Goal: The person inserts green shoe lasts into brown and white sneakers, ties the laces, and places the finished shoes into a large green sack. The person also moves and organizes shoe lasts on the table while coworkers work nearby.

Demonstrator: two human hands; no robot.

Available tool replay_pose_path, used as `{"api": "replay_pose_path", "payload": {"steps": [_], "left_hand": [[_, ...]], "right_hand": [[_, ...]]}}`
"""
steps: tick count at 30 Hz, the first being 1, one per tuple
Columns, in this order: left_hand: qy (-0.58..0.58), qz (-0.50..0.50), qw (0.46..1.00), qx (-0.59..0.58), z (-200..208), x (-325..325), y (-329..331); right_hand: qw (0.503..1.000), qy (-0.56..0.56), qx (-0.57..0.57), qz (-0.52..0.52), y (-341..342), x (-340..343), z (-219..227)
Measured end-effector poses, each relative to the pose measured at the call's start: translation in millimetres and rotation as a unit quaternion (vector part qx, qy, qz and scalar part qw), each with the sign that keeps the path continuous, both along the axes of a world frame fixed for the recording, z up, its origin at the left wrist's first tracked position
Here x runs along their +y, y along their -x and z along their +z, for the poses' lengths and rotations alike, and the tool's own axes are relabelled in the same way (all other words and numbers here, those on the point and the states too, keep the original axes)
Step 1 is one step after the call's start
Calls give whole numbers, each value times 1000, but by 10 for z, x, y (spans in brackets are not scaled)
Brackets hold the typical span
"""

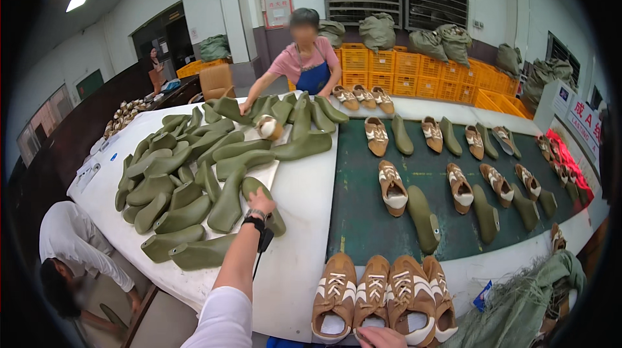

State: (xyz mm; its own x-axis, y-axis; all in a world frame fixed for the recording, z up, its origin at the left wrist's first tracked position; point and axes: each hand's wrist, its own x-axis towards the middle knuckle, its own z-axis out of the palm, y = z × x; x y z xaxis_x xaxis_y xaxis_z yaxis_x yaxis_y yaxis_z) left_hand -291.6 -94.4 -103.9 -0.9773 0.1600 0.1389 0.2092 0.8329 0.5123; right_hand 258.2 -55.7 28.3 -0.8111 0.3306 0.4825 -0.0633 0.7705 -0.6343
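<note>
Left hand is out over the white table, fingers curled down onto a green last at the near edge of the big pile of lasts; it looks like a loose grasp, though how firmly it holds I cannot tell. Right hand barely peeks in at the bottom edge, touching the row of tan shoes; its spread is hidden. Across the table, a person in a pink top reaches into the far lasts. More shoes and lasts sit paired on the dark green mat.
</note>
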Motion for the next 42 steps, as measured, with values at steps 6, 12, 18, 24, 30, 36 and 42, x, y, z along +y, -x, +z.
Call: {"api": "replay_pose_path", "payload": {"steps": [6, 12, 18, 24, 30, 36, 42], "left_hand": [[-227, -32, 972, 44, -191, -181, -365], [-154, -294, 943, 20, -145, 91, -1005], [-108, -392, 913, -25, -130, 1224, -1273], [223, -380, 874, -206, -67, 1800, -1691], [163, -505, 847, -16, 688, 1413, -2052], [-158, -757, 587, -239, 2261, 815, -3804], [-263, -862, -33, -432, 3239, -171, -4924]], "right_hand": [[1000, 17, -5, -2, -95, -33, -106], [999, 15, 33, 15, -165, -13, -186], [999, 29, 5, -17, -328, 33, -185], [999, 30, 11, -36, -504, 74, -129], [992, -42, 59, -99, -754, 102, -150], [963, -56, 82, -250, -1118, -96, 59], [913, -75, 13, -400, -1888, -693, 584]]}}
